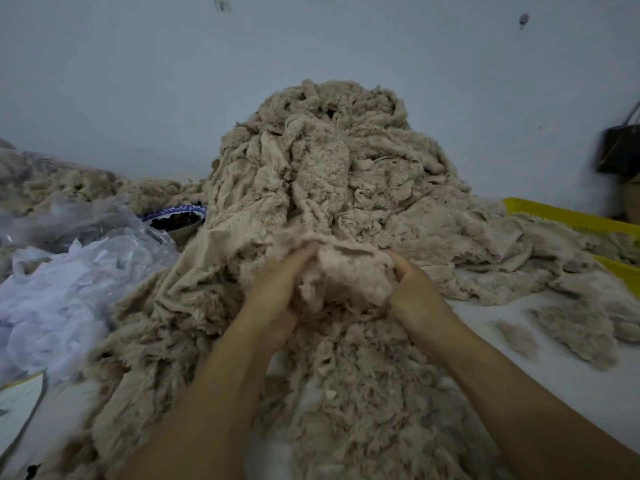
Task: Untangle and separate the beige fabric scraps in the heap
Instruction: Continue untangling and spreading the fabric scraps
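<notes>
A tall heap of beige fabric scraps (332,161) rises in the middle against the wall and spills toward me over the white surface. At its near foot I hold a fluffy beige clump (346,275) between both hands. My left hand (277,289) grips the clump's left side with curled fingers. My right hand (412,285) grips its right side, fingertips buried in the fabric. More frayed scraps (363,393) lie under my forearms.
Crumpled clear and white plastic bags (69,292) lie at the left. A blue-rimmed bowl of dark items (176,220) sits behind them. A yellow tray (568,216) stands at the right. Loose beige pieces (571,334) lie on the white table (491,368). A dark bag (620,150) hangs at far right.
</notes>
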Motion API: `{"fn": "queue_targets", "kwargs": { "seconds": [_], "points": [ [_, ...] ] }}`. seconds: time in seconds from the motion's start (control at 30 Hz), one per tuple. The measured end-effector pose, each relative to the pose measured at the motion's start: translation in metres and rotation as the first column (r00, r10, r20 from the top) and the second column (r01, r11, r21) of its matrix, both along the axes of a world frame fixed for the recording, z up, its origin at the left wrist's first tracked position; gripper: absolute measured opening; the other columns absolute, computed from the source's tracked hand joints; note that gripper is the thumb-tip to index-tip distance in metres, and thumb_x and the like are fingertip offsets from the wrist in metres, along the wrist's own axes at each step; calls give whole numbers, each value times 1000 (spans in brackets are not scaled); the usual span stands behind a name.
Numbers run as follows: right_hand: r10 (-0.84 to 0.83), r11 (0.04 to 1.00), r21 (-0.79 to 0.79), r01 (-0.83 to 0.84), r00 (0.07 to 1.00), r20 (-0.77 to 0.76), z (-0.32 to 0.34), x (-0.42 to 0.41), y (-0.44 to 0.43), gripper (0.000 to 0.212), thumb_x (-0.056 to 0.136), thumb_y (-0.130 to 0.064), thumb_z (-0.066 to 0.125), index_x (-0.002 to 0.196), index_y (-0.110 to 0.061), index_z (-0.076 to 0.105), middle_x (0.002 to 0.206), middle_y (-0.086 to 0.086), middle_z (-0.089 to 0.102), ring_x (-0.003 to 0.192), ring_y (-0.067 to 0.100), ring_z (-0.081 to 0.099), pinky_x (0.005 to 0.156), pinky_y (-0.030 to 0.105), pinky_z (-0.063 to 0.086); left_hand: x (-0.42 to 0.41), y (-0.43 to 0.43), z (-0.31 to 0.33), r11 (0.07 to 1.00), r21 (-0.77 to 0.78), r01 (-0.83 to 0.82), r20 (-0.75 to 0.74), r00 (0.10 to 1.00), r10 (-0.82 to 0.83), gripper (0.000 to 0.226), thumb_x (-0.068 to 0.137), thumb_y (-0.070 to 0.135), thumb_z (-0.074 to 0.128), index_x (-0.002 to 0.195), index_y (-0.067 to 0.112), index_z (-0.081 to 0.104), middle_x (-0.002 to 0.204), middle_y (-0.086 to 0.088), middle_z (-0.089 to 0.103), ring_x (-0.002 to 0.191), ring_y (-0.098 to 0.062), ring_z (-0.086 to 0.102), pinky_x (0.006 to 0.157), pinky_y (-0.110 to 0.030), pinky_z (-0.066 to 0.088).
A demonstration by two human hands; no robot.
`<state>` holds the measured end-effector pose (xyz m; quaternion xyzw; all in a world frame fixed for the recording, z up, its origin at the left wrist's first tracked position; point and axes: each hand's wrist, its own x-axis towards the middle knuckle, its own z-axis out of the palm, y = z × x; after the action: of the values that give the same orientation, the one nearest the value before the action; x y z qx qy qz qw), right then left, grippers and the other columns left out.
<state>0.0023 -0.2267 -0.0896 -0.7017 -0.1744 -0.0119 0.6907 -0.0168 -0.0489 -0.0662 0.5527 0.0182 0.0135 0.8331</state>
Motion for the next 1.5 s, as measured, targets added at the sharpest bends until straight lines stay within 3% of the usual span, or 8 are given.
{"fn": "queue_targets", "kwargs": {
  "seconds": [0.17,0.37,0.6,0.83,1.07,1.27,1.4,1.5],
  "points": [
    [-49,997,-61,46,998,-50,-3,0,1,25,100,-27,53,96,-47,69,60,-13,57,51,7,47,55,26,37,2,12,-1,914,-398,83,-28,994,-102,15,69,23,74,79,12,79,96,-10,71,86,-22,68,90,-34,51],
    [23,982,189,-7,996,-82,3,-2,1,38,97,-42,53,61,-37,65,55,-10,41,49,8,33,68,38,30,2,11,-2,888,-450,93,-14,994,-111,15,70,19,74,83,11,75,89,-10,74,78,-23,74,70,-38,62],
    [49,998,-38,-47,997,60,-3,-7,5,35,72,-79,62,81,-45,62,72,-16,64,63,5,61,67,29,52,0,0,-4,988,-136,75,58,996,-68,23,79,35,70,83,14,80,92,-11,75,83,-23,72,78,-32,56],
    [65,970,-238,-54,997,41,-15,-11,15,24,95,-31,59,85,-48,72,82,-22,73,79,-4,68,65,9,48,-2,-36,-10,956,260,138,112,979,-172,42,77,73,54,85,41,79,79,11,74,82,-4,71,74,-19,52],
    [16,686,717,125,982,-187,13,20,-37,48,82,-58,61,114,-23,63,113,6,67,97,16,73,78,27,59,2,-17,-25,837,545,-48,155,987,-45,43,76,74,56,101,43,70,101,30,68,91,13,62,79,-16,47],
    [-242,929,-284,238,970,21,-21,20,-12,18,97,-44,55,103,-32,67,100,-7,70,82,-3,66,75,21,52,13,-17,-44,263,965,10,64,961,-269,35,95,40,61,127,25,61,119,8,56,110,-9,54,93,-23,47],
    [82,711,-701,52,984,156,-32,15,0,32,94,-50,56,124,-38,55,111,-19,48,94,-7,50,71,10,36,15,-11,-42,413,905,-97,124,991,-40,10,97,23,55,89,22,59,92,1,61,80,-14,58,61,-15,41],
    [84,699,-705,122,964,251,-33,12,4,20,97,-34,56,79,-31,47,82,-11,45,70,-9,44,58,15,32,13,-12,-37,657,743,-127,144,989,29,20,94,24,57,78,16,50,67,1,54,54,-13,50,49,-23,38]
  ]
}}
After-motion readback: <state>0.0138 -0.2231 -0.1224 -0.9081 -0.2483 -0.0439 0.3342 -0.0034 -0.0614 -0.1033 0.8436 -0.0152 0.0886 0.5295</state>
